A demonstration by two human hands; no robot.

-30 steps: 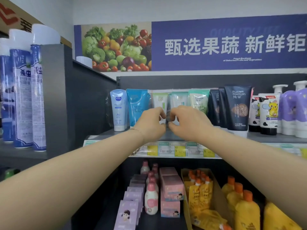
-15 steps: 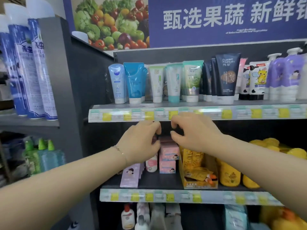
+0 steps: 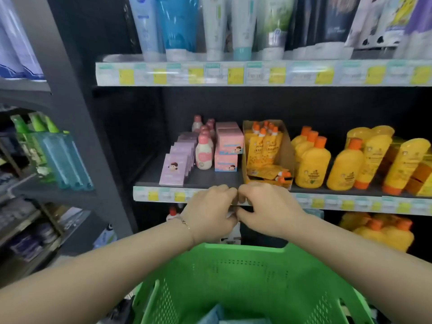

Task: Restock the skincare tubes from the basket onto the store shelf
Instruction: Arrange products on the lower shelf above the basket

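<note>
Above the green basket (image 3: 245, 277), the left hand (image 3: 210, 213) and right hand (image 3: 268, 211) are hovering, fingers curled, seemingly empty. Inside the basket, a bluish tube (image 3: 215, 315) is lying; probably light and soft, best pinched near its cap.

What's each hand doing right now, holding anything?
Left hand: fingers curled shut, no tube visible in it; whether it pinches anything cannot be told.
Right hand: fingers curled shut, touching the left hand above the green basket; contents cannot be told.
</note>
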